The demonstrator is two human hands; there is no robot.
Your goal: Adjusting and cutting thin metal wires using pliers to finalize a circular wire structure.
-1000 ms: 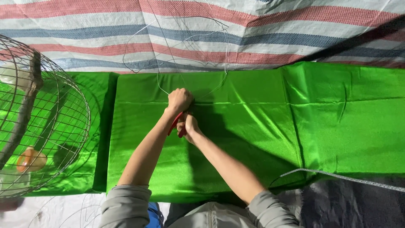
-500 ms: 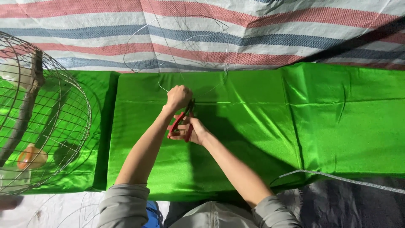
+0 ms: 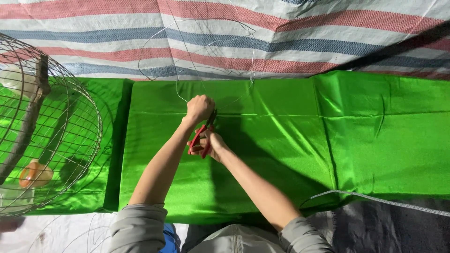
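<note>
- I see the red-handled pliers (image 3: 202, 135) just left of frame centre on the green cloth (image 3: 328, 140); their long axis runs diagonally, nose toward the upper right, handles toward the lower left.
- My right hand (image 3: 212, 145) grips the handles.
- My left hand (image 3: 199, 107) is clenched around thin wire (image 3: 178, 89), right beside the nose.
- A wire cage (image 3: 47, 136) sits at the left edge.
</note>
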